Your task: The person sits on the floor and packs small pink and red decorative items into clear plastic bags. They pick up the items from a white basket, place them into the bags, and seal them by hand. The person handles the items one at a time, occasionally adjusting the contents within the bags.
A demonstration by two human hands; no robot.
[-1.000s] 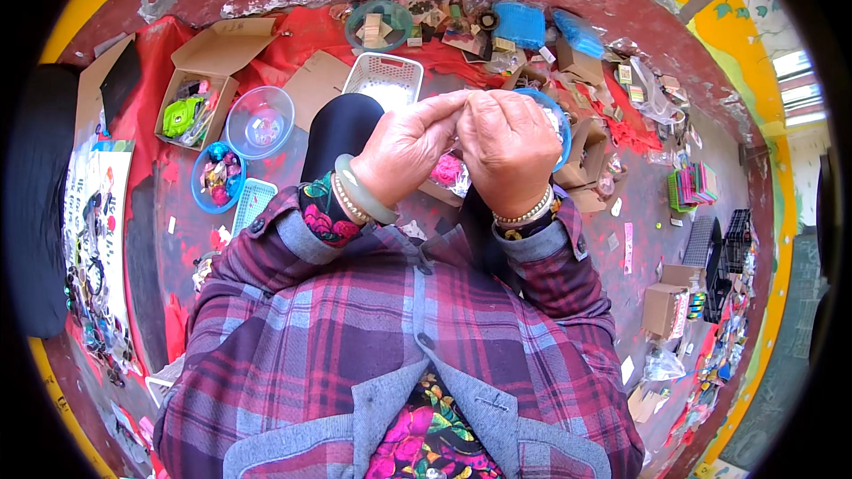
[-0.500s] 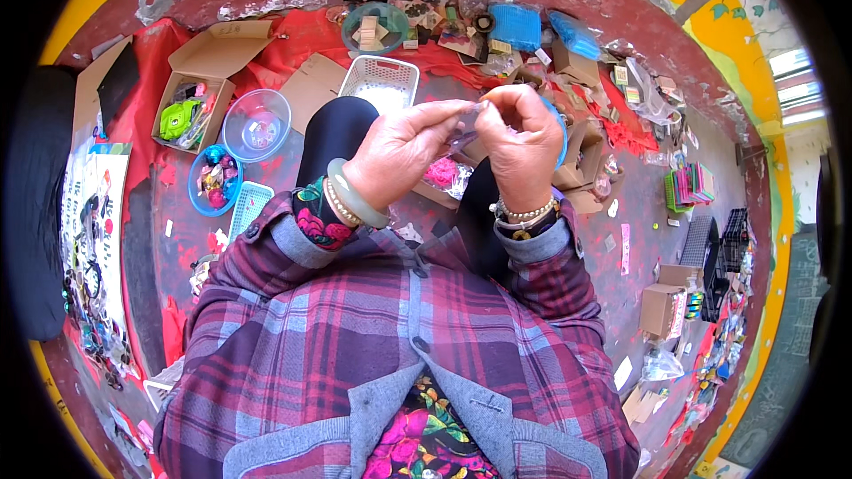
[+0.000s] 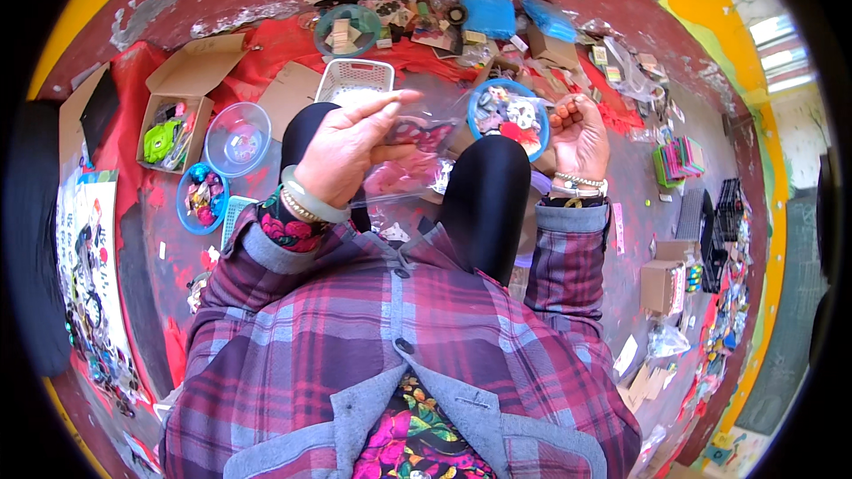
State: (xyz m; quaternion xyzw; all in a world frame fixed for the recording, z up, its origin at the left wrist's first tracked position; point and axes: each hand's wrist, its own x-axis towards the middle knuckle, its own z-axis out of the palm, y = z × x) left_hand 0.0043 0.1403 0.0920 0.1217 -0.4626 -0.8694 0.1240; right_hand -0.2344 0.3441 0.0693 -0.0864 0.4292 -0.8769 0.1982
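My left hand (image 3: 342,146) holds a clear plastic bag (image 3: 448,129) between thumb and fingers, above the gap between my knees. Dark red and pink shapes show in or through the film; I cannot tell which lie inside it. To the right, my right hand (image 3: 579,137) is raised apart from the bag, its fingers curled in. Whether it holds something small is hidden. Just left of those fingers stands a blue round basin (image 3: 473,105) with small grey, white, red and yellow pieces. My right knee (image 3: 486,168) rises between the hands.
A white basket (image 3: 355,74) stands beyond my left hand. Left are a clear tub (image 3: 238,139), a blue bowl (image 3: 202,200) of colourful pieces and an open cardboard box (image 3: 176,133). At right sit a green basket (image 3: 667,166) and a brown box (image 3: 658,287).
My hands were together at a small thing and have parted: the right moved right, the left moved left and lower with the bag. The blue basin, mostly hidden before, now shows.
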